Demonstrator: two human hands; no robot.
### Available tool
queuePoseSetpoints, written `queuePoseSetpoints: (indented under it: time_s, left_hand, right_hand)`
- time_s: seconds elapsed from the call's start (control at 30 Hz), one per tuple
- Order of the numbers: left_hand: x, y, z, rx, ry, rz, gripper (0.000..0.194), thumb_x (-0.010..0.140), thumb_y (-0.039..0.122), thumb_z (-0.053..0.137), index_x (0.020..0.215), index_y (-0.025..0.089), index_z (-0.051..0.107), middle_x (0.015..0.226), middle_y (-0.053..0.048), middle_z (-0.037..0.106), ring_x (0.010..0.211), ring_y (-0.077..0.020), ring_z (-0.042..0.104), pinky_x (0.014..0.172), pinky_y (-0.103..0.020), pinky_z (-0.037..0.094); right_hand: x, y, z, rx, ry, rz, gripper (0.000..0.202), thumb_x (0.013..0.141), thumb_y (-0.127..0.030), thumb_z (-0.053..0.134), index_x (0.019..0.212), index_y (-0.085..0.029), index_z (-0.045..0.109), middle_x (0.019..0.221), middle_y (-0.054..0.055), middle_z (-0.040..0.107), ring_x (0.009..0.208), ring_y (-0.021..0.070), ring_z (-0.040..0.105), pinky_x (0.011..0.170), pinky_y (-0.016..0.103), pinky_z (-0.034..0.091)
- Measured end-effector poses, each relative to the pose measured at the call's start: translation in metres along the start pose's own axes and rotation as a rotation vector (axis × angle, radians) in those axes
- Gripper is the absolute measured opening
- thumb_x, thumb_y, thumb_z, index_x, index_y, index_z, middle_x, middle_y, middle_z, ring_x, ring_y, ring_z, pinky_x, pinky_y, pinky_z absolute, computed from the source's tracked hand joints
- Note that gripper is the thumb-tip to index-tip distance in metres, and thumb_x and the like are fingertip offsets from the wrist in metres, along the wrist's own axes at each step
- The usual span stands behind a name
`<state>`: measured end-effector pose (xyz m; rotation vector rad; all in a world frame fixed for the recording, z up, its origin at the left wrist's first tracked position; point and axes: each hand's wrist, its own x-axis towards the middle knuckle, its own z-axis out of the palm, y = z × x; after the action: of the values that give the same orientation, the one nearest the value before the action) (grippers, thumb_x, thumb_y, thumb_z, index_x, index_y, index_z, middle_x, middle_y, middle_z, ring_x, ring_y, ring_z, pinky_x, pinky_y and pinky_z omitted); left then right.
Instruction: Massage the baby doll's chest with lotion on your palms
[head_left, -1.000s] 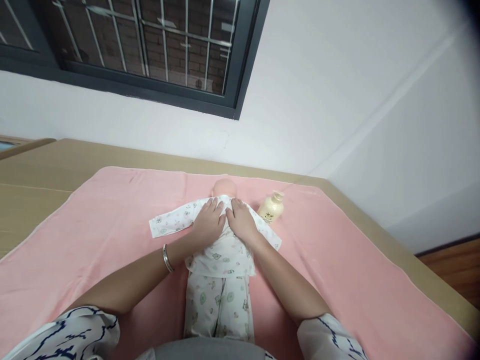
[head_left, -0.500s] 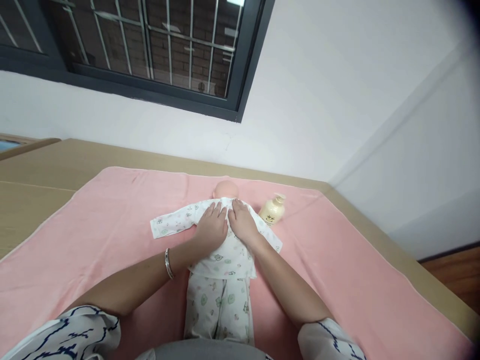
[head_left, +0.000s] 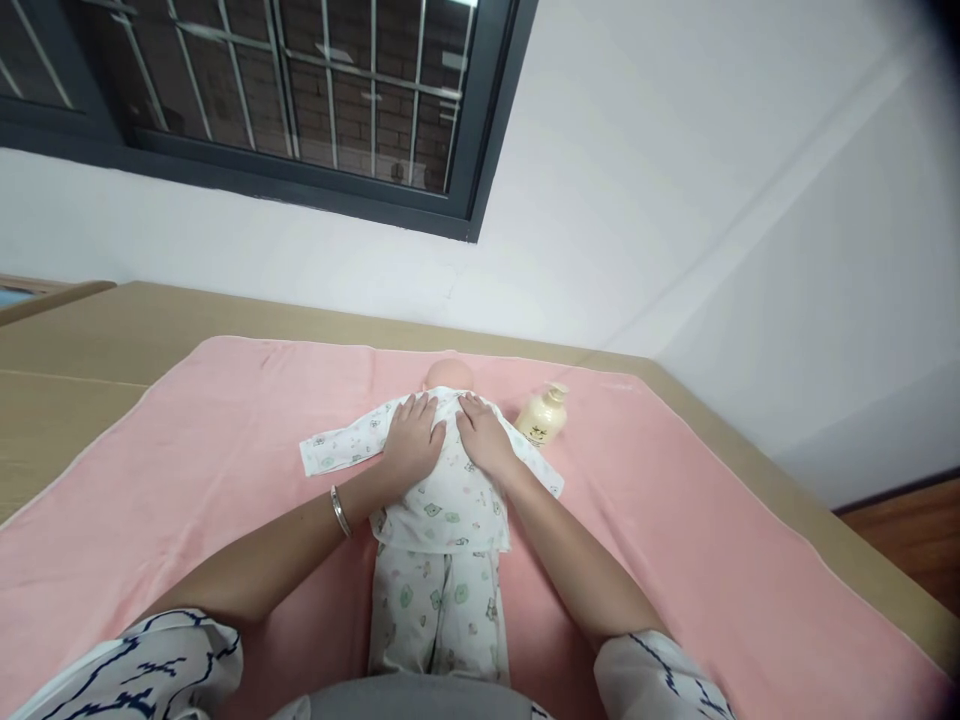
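Note:
A baby doll (head_left: pixel 450 375) lies stretched out in front of me, its bald head at the far end. It wears a white patterned top (head_left: pixel 457 510) and matching trousers (head_left: pixel 405 610). My left hand (head_left: pixel 412 440) rests flat on the left upper part of the top, fingers extended. On the upper right part, my right hand (head_left: pixel 484 435) lies flat too, its fingers stretched toward the head. A gap of white cloth shows between the two hands. Just right of the doll's shoulder is a cream pump bottle (head_left: pixel 542 415), touched by neither hand.
A pink blanket (head_left: pixel 645 520) is spread under the doll over a wooden surface (head_left: pixel 195 310). White wall (head_left: pixel 600 180) rises behind, with a dark-framed barred window (head_left: pixel 472 200) at upper left. Brown wood (head_left: pixel 907 530) shows at the right edge.
My left hand has shifted slightly left, widening the gap between my hands. The right hand stays nearly in place on the top. The view has tilted a little.

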<state>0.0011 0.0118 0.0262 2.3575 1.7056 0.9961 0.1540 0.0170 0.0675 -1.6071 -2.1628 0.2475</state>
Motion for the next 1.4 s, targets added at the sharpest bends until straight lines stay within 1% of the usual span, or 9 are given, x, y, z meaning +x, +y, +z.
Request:
queuePoseSetpoints:
  time_s: [0.2,0.47,0.6,0.77,0.9,1.03,1.13,1.27,1.4]
  left_hand:
    - [0.001,0.000,-0.001,0.004,0.001,0.001,0.049,0.096,0.033,0.032,0.138,0.011,0.044,0.144,-0.014,0.047,0.139,-0.0312,0.034,0.114,-0.051,0.030]
    - [-0.016,0.023,-0.009,0.091,-0.007,-0.004,0.048,0.095,0.031,0.035,0.138,0.013,0.045,0.147,-0.018,0.041,0.138,-0.0382,0.033,0.107,-0.058,0.034]
    - [-0.003,0.011,-0.013,0.078,-0.056,0.037,0.047,0.095,0.030,0.034,0.137,0.013,0.045,0.145,-0.017,0.043,0.138,-0.0338,0.034,0.109,-0.055,0.034]
    - [0.016,-0.004,-0.021,0.054,-0.143,0.082,0.047,0.098,0.031,0.025,0.133,0.012,0.049,0.138,-0.016,0.052,0.133,-0.0292,0.042,0.109,-0.049,0.036]
    - [-0.003,0.015,-0.017,0.147,-0.058,0.077,0.047,0.095,0.029,0.032,0.133,0.009,0.049,0.138,-0.021,0.050,0.133,-0.0355,0.041,0.105,-0.053,0.038]
    - [-0.017,0.029,-0.014,0.157,-0.017,0.129,0.045,0.092,0.025,0.038,0.130,0.006,0.052,0.138,-0.023,0.049,0.134,-0.0371,0.039,0.106,-0.054,0.037]
    - [-0.006,0.021,-0.017,0.099,-0.064,0.142,0.042,0.093,0.023,0.034,0.126,0.009,0.055,0.134,-0.019,0.055,0.129,-0.0319,0.046,0.106,-0.049,0.039]
    - [0.013,0.006,-0.019,0.043,-0.097,0.066,0.043,0.096,0.026,0.029,0.127,0.009,0.054,0.133,-0.017,0.056,0.130,-0.0285,0.047,0.109,-0.046,0.038]
    - [0.006,0.011,-0.013,0.083,-0.042,0.010,0.045,0.096,0.027,0.030,0.134,0.008,0.047,0.141,-0.017,0.050,0.135,-0.0316,0.040,0.110,-0.051,0.035]
  right_hand:
    - [0.000,0.006,0.005,0.008,0.015,-0.016,0.046,0.099,-0.030,0.033,0.140,-0.012,0.045,0.146,0.013,0.043,0.139,0.0235,0.033,0.116,0.041,0.023]
    - [-0.001,0.000,-0.002,-0.084,0.020,0.050,0.048,0.097,-0.028,0.036,0.140,-0.008,0.044,0.143,0.018,0.045,0.136,0.0275,0.037,0.113,0.042,0.026]
    - [-0.016,-0.023,-0.006,-0.233,0.002,0.028,0.044,0.097,-0.022,0.033,0.135,-0.005,0.048,0.133,0.020,0.054,0.128,0.0301,0.046,0.108,0.041,0.032]
    - [-0.034,-0.044,-0.011,-0.289,-0.058,0.000,0.045,0.098,-0.023,0.033,0.135,-0.003,0.048,0.138,0.022,0.049,0.132,0.0317,0.041,0.109,0.041,0.031]
    - [-0.020,-0.025,-0.017,-0.157,-0.066,-0.018,0.042,0.100,-0.026,0.031,0.132,-0.009,0.052,0.137,0.017,0.052,0.132,0.0256,0.043,0.109,0.036,0.033]
    - [-0.004,-0.003,-0.014,-0.082,-0.086,-0.003,0.049,0.100,-0.034,0.033,0.141,-0.008,0.043,0.145,0.016,0.043,0.138,0.0254,0.034,0.113,0.039,0.029]
    - [-0.009,-0.007,-0.006,-0.120,-0.071,-0.021,0.051,0.100,-0.030,0.032,0.142,-0.002,0.039,0.146,0.020,0.040,0.140,0.0272,0.031,0.116,0.042,0.024]
    - [-0.025,-0.027,-0.001,-0.152,-0.044,-0.033,0.050,0.098,-0.026,0.033,0.140,-0.001,0.042,0.145,0.022,0.041,0.140,0.0300,0.032,0.115,0.044,0.027]
    - [-0.021,-0.022,-0.003,-0.101,-0.052,-0.058,0.048,0.098,-0.026,0.033,0.139,-0.005,0.046,0.146,0.019,0.041,0.139,0.0294,0.032,0.115,0.044,0.027]
